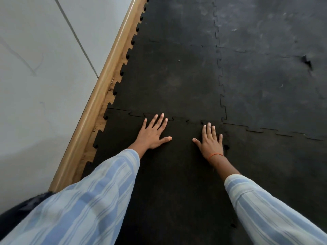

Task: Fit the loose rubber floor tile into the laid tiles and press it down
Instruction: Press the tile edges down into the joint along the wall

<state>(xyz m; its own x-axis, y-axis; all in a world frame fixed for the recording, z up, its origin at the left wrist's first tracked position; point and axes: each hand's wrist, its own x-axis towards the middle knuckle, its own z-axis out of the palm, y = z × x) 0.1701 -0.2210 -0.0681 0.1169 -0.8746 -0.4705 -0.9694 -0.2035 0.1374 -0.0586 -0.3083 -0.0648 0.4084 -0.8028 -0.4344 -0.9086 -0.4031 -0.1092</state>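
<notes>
The black rubber tile (177, 174) lies flat in the near part of the floor, its toothed far edge meeting the laid black tiles (168, 76) along a jigsaw seam (180, 119). My left hand (154, 133) rests palm down on the tile, fingers spread, fingertips at the seam. My right hand (211, 140) lies flat in the same way, close to the tile's right edge, an orange thread around the wrist. Both hands hold nothing. My striped sleeves hide the tile's near part.
A wooden skirting board (99, 96) runs diagonally along the left, with a strip of bare wooden floor (99, 124) showing beside the tiles' toothed edge. A white wall (44, 76) stands behind it. Dustier laid tiles (274, 76) fill the right, one with a torn spot (307, 62).
</notes>
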